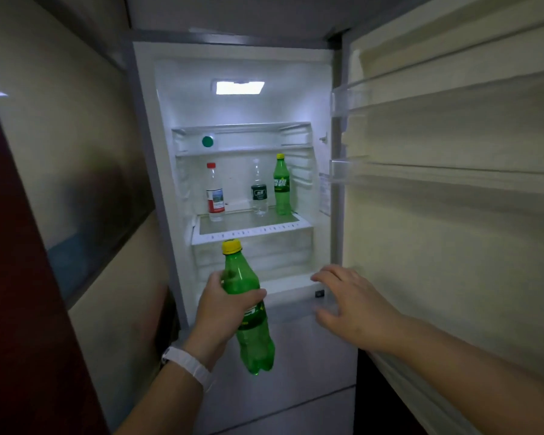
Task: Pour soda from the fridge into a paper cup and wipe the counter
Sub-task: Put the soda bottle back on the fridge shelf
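Head view, nearest first: two bare forearms reach forward in a dim, narrow spot. The left hand [223,306], with a white wristband [187,365] on its wrist, has its fingers and thumb curled round the middle of a green soda bottle [248,315] with a yellow cap, held upright with a slight tilt in front of the fridge [324,189], outside the lit compartment. The right hand [352,302] holds nothing; its fingers are spread and relaxed, palm down, near the lower front edge of the open compartment and beside the inner face of the fridge door [453,199], which stands swung out to the right. Whether it touches the door or the ledge cannot be told.

At the left edge a dark red panel [19,277] stands close, with a pale wall [76,136] behind it. The door carries two clear racks [421,98].

Farther in, a lamp [239,87] glows at the back of the white interior. On the lower glass shelf [248,226] stand three bottles, apart from one another: one clear bottle with a red cap [215,193] on the left, one clear bottle with a dark green label [259,189] in the middle, and one second green soda bottle [281,186] with a yellow cap at the right. So two green soda bottles in all, two clear ones. On the upper shelf [242,128], one round green object [207,141] shows; what it is cannot be told.
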`<state>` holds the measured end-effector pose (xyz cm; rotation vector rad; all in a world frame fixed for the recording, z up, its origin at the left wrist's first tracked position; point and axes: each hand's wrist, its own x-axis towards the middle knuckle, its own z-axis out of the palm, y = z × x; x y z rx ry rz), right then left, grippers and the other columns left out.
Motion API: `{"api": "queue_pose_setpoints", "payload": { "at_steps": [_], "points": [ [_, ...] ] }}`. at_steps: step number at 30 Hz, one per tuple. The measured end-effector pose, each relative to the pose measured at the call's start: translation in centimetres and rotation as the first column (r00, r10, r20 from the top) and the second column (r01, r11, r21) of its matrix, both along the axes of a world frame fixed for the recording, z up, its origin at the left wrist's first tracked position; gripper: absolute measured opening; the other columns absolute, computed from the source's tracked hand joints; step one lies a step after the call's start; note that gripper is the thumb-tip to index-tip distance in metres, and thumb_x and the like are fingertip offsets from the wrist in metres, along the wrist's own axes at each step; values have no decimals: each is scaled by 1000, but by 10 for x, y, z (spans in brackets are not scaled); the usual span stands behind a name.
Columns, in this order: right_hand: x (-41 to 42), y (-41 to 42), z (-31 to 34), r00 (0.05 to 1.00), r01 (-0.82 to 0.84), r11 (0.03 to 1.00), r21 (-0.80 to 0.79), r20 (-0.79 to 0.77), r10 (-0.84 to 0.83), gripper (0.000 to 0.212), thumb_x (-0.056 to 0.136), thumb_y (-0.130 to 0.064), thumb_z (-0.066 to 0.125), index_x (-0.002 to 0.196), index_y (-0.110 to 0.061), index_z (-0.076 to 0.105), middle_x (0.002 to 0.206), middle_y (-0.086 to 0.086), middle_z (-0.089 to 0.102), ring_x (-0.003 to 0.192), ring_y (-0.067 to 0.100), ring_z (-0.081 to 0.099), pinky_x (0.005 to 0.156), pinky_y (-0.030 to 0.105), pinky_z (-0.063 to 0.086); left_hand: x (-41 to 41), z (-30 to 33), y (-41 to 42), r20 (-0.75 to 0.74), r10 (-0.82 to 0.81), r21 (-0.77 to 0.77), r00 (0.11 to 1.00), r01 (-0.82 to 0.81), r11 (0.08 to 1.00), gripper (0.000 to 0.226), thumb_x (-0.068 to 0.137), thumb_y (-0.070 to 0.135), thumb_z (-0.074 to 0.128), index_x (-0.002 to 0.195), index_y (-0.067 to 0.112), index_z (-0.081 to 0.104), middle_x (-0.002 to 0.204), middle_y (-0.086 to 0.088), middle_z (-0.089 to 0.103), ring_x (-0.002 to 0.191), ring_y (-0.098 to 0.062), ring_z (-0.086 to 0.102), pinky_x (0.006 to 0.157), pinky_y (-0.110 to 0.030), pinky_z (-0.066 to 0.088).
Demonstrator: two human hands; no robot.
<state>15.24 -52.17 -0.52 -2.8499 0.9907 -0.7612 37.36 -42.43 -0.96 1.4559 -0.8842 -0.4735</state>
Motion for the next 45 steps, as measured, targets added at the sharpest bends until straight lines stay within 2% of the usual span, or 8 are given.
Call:
{"api": "queue_pose_setpoints", "payload": {
  "at_steps": [4, 10, 15, 23, 30, 36, 41, 45],
  "points": [
    [29, -28, 4, 1000, -15, 999, 46, -20, 16, 56, 85, -50, 50, 136, -29, 43, 133, -12, 46, 119, 11, 47, 101, 32, 40, 20, 14, -28, -46, 0, -55, 999, -3, 998, 47, 63, 13, 89, 102, 18, 63, 92, -2, 73, 81, -19, 71, 69, -34, 57],
    [66, -86, 9, 997, -52, 998, 25, -59, 53, 55, 90, -49, 52, 139, -28, 43, 137, -12, 44, 126, 10, 42, 102, 28, 37, 48, 25, -81, -2, -24, -93, 1000, 23, 995, 40, 68, 10, 85, 101, 21, 65, 89, 1, 73, 77, -13, 71, 58, -23, 53],
    [112, -146, 18, 994, -65, 998, -4, -91, 64, 56, 88, -52, 51, 139, -28, 43, 138, -8, 44, 122, 15, 44, 100, 31, 39, 77, 53, -133, 72, 2, -97, 997, 5, 995, 39, 70, 11, 84, 102, 22, 65, 92, 1, 73, 82, -15, 71, 63, -24, 53],
    [167, -213, 24, 997, -61, 992, 110, -46, 66, 56, 89, -50, 52, 140, -30, 41, 140, -9, 39, 124, 15, 40, 99, 39, 42, 125, 97, -221, 238, 73, -199, 969, -25, 980, 51, 66, 21, 87, 109, 15, 63, 97, -5, 72, 86, -21, 71, 70, -35, 60],
    [192, -250, 12, 998, -47, 986, 158, -32, 52, 52, 89, -50, 52, 137, -30, 45, 139, -9, 41, 122, 14, 43, 98, 38, 43, 153, 103, -302, 332, 53, -170, 942, 5, 985, 52, 72, 21, 85, 114, 23, 54, 98, 5, 66, 86, -8, 66, 61, -16, 52],
    [212, -277, 17, 1000, -18, 992, 122, -7, 19, 49, 89, -50, 52, 134, -29, 48, 134, -11, 43, 125, 13, 40, 95, 32, 40, 186, 92, -367, 339, 59, -160, 939, -4, 987, 56, 66, 32, 86, 114, 29, 58, 97, 6, 69, 86, -14, 68, 78, -41, 60],
    [239, -292, 32, 999, 16, 991, 132, 43, -22, 47, 89, -46, 52, 132, -28, 50, 132, -9, 45, 122, 14, 43, 98, 33, 40, 212, 85, -407, 300, 44, -147, 953, 1, 989, 40, 68, 33, 84, 98, 34, 56, 92, 3, 70, 83, -17, 69, 74, -44, 61],
    [254, -305, 34, 998, 30, 990, 140, 51, -37, 47, 89, -45, 53, 133, -28, 50, 134, -10, 44, 124, 12, 42, 99, 32, 39, 234, 83, -437, 271, 111, -150, 956, -72, 986, 50, 68, 38, 83, 109, 35, 53, 92, 9, 68, 84, -13, 67, 80, -42, 59]
  ]
}}
